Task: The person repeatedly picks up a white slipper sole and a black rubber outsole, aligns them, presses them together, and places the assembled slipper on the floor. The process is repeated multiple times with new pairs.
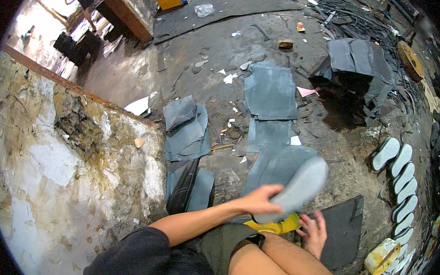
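Grimy workshop floor (254,42), left hand (260,199) gripping grey foot-shaped sole (299,187), right hand (314,232) fingers spread, empty

Grey sole cutout (300,187), yellow cloth (278,226) beneath, grey rubber sheets (269,91) (dull, dusty), white-edged soles (396,173) in a row.

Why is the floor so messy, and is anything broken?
Paper scraps and a crushed plastic bottle lie strewn over the dirty floor, and the wall at the left is peeling and crumbling. The grey sheets lie loosely overlapped. The left hand holds a grey sole that looks whole.
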A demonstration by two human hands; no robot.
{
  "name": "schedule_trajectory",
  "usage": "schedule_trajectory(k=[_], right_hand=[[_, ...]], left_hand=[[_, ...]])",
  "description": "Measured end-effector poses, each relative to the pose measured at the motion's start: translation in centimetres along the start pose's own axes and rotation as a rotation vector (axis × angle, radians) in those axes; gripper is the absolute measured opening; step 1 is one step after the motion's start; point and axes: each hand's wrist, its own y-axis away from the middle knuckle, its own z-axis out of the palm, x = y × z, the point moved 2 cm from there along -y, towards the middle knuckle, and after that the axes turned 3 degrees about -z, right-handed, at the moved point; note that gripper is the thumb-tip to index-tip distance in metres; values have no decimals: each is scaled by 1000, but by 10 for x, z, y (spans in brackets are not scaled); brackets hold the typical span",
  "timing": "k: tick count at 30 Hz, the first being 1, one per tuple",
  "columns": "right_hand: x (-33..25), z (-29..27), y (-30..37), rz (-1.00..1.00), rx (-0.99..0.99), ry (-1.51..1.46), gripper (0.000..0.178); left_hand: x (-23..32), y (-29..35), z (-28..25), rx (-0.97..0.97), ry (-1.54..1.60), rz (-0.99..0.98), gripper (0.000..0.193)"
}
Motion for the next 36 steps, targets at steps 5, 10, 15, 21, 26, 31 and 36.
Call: schedule_trajectory(k=[5, 10, 15, 21, 26, 31, 36], right_hand=[[-42, -5, 0, -202, 55, -100, 60], [-39, -80, -3, -228, 400, -234, 56], [16, -199, -4, -207, 706, -377, 57], [67, -270, 5, -38, 743, -433, 56], [94, -251, 25, 79, 761, -240, 63], [95, -244, 27, 56, 934, 171, 63], [67, -245, 37, -305, 965, 508, 62]], left_hand=[[5, -8, 16, -135, 253, -62, 57], [-52, 56, -90, 823, -430, -124, 46], [-117, 158, -131, 1201, -741, -494, 89], [-136, 206, -141, 1009, -388, -708, 62], [-77, 147, -110, 925, -1011, -196, 61], [-50, 0, -18, 422, -743, 271, 38], [-56, -60, 52, 50, -761, 195, 40]])
